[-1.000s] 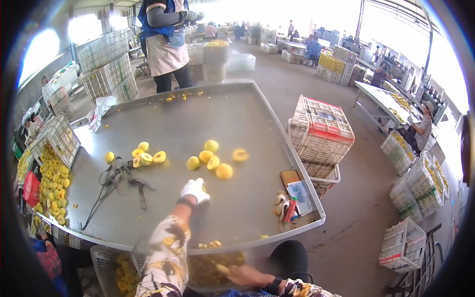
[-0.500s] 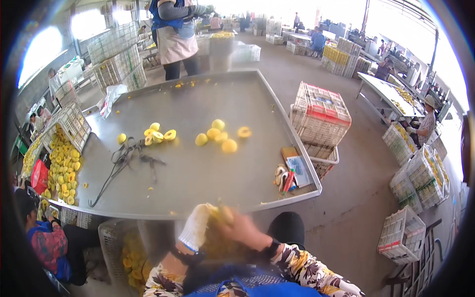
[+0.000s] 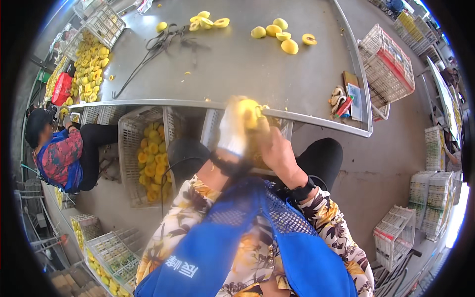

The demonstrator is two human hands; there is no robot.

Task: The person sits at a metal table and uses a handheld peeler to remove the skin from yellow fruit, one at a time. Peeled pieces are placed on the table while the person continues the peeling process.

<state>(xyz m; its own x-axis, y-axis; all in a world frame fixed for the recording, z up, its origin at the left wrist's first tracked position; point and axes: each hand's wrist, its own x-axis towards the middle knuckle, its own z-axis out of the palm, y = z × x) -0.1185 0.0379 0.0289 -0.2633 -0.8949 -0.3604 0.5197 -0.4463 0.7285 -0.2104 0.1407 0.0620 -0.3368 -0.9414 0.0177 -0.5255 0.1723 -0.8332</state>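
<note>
One round yellow fruit (image 3: 250,111) is clamped in the white-gloved left hand (image 3: 232,124), beside the bare right hand (image 3: 278,149), its grip unclear.

The person's gloved left hand (image 3: 231,129) grips a yellow fruit (image 3: 251,112) by the near edge of the metal tabletop (image 3: 277,81), slightly blurred. The bare right hand (image 3: 277,151), fingers curled, is close against it; blur hides whether it holds anything. Farther up lie a left cluster (image 3: 206,23) and a right cluster (image 3: 283,36) of fruit, plus a dark strap (image 3: 159,45). A co-worker (image 3: 62,153) sits at left, beyond a fruit-filled crate (image 3: 127,158).
</note>
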